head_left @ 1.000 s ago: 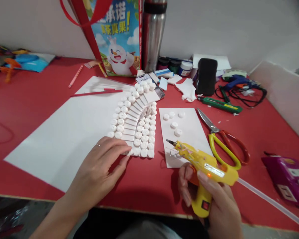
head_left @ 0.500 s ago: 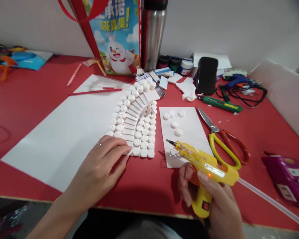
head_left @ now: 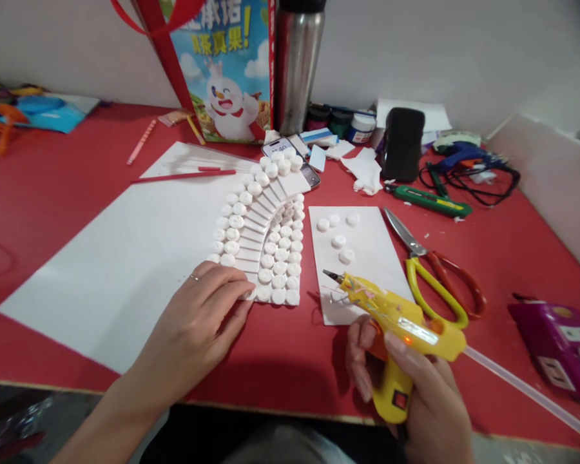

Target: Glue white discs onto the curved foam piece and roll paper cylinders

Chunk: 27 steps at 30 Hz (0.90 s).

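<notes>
My right hand (head_left: 415, 386) grips a yellow hot glue gun (head_left: 391, 309), its light glowing orange and a long glue stick out of its back. The nozzle points left, over a small white card (head_left: 367, 277) carrying several loose white discs (head_left: 339, 241). My left hand (head_left: 200, 316) is closed at the near left corner of a model of a curved stairway (head_left: 252, 245), edged with rows of white discs. The fingertips hold a white disc (head_left: 249, 295) against that corner; the hand partly hides it and the model's lower left side.
A large white sheet (head_left: 106, 258) lies at left with a red pencil (head_left: 183, 175). Scissors (head_left: 430, 270), a green cutter (head_left: 430, 200) and a purple packet (head_left: 555, 348) are at right. A phone (head_left: 312, 175), metal bottle (head_left: 297, 71) and printed bag (head_left: 227, 77) are behind the model.
Both hands, the glue gun and the model stay almost where they were. Only a very slight shift of the view shows.
</notes>
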Available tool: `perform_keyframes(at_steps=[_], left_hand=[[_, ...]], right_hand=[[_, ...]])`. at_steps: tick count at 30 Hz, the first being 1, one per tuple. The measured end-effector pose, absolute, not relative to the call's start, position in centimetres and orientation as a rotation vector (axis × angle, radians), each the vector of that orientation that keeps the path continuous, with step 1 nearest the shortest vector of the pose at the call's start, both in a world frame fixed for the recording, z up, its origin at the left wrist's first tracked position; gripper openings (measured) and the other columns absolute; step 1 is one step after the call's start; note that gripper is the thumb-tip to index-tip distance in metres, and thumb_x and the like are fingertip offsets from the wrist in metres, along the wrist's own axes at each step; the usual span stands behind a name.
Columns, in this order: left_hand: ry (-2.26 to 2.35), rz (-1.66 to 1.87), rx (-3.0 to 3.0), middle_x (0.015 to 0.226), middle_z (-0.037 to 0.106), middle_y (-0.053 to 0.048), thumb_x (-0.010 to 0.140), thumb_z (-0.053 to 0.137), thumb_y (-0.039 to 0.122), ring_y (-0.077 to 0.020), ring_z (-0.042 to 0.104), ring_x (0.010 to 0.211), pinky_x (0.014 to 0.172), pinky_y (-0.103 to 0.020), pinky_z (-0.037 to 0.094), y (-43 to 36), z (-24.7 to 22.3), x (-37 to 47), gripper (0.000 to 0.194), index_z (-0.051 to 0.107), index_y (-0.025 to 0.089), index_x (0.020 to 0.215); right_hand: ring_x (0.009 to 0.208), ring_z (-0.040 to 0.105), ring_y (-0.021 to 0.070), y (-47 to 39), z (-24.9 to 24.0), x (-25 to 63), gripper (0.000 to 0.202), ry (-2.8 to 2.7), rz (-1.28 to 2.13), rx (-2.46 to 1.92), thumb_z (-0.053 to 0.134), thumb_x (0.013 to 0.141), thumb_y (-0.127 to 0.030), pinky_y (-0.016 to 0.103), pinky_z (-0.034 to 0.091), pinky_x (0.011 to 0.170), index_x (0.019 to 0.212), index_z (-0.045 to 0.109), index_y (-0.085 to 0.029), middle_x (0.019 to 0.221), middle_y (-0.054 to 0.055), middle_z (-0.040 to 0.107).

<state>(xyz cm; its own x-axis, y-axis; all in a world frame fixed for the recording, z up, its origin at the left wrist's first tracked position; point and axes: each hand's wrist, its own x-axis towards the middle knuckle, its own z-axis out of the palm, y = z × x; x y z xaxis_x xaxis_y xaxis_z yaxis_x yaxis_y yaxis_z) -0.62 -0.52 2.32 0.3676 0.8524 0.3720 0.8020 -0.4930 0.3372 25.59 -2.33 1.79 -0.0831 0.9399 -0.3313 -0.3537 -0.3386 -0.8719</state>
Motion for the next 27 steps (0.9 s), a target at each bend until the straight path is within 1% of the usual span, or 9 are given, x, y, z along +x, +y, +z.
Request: perform_keyframes(at_steps=[5, 9, 13, 16, 20, 24, 27], left_hand=[[1.510, 0.728, 2.573, 0.110, 0.066, -0.013, 0.094, 0.059, 0.005, -0.0258, 0.058, 0.104, 0.097, -0.044, 0.047, -0.4, 2.4, -0.6, 0.021, 0.062, 0.012, 0.113], [1.496, 0.715, 2.567, 0.111, 0.066, -0.014, 0.094, 0.059, 0.005, -0.0261, 0.058, 0.105, 0.099, -0.044, 0.046, -0.4, 2.3, -0.6, 0.022, 0.063, 0.011, 0.114], [1.503, 0.717, 2.548, 0.118, 0.065, -0.014, 0.095, 0.063, 0.010, -0.0268, 0.057, 0.110, 0.102, -0.043, 0.044, -0.5, 2.7, -1.3, 0.030, 0.061, 0.011, 0.124], [1.478, 0.713, 2.515, 0.122, 0.064, -0.013, 0.094, 0.063, 0.010, -0.0263, 0.057, 0.113, 0.104, -0.043, 0.043, -0.4, 3.3, -2.1, 0.035, 0.060, 0.014, 0.129], [1.400, 0.678, 2.534, 0.118, 0.064, -0.012, 0.094, 0.060, 0.006, -0.0252, 0.056, 0.111, 0.100, -0.042, 0.045, -0.1, 3.7, -2.4, 0.030, 0.063, 0.014, 0.123], [1.393, 0.673, 2.552, 0.110, 0.063, -0.011, 0.096, 0.059, 0.007, -0.0244, 0.054, 0.106, 0.095, -0.041, 0.046, 0.2, 3.5, -1.8, 0.021, 0.065, 0.013, 0.115], [1.384, 0.672, 2.559, 0.108, 0.063, -0.012, 0.097, 0.057, 0.007, -0.0240, 0.054, 0.102, 0.092, -0.040, 0.046, 0.4, 3.4, -1.6, 0.018, 0.066, 0.012, 0.112]], right_hand=[[0.047, 0.053, 0.0126, -2.4, 2.1, 25.3, 0.025, -0.716, 1.617, -1.161, 0.060, 0.093, -0.036, 0.028, 0.038, 0.047, 0.080, 0.069, -0.017, 0.072, 0.005, 0.061], [0.048, 0.054, 0.0136, -2.4, 2.2, 25.3, 0.024, -0.726, 1.630, -1.165, 0.060, 0.093, -0.036, 0.028, 0.039, 0.046, 0.081, 0.068, -0.017, 0.073, 0.005, 0.062], [0.048, 0.054, 0.0130, -2.5, 2.3, 25.2, 0.025, -0.691, 1.614, -1.190, 0.060, 0.093, -0.035, 0.028, 0.039, 0.048, 0.080, 0.068, -0.017, 0.073, 0.005, 0.061], [0.048, 0.054, 0.0124, -2.5, 2.2, 25.3, 0.024, -0.694, 1.608, -1.174, 0.060, 0.093, -0.035, 0.028, 0.039, 0.048, 0.081, 0.069, -0.016, 0.073, 0.005, 0.061], [0.047, 0.057, 0.0125, -2.3, 1.7, 25.6, 0.024, -0.745, 1.620, -1.117, 0.059, 0.094, -0.034, 0.028, 0.041, 0.048, 0.082, 0.070, -0.016, 0.075, 0.006, 0.063], [0.048, 0.057, 0.0124, -2.2, 1.6, 25.7, 0.024, -0.755, 1.622, -1.110, 0.058, 0.095, -0.033, 0.027, 0.041, 0.047, 0.082, 0.070, -0.016, 0.075, 0.006, 0.063], [0.048, 0.056, 0.0123, -2.2, 1.7, 25.7, 0.024, -0.762, 1.618, -1.102, 0.059, 0.095, -0.033, 0.027, 0.040, 0.046, 0.082, 0.070, -0.017, 0.075, 0.006, 0.063]])
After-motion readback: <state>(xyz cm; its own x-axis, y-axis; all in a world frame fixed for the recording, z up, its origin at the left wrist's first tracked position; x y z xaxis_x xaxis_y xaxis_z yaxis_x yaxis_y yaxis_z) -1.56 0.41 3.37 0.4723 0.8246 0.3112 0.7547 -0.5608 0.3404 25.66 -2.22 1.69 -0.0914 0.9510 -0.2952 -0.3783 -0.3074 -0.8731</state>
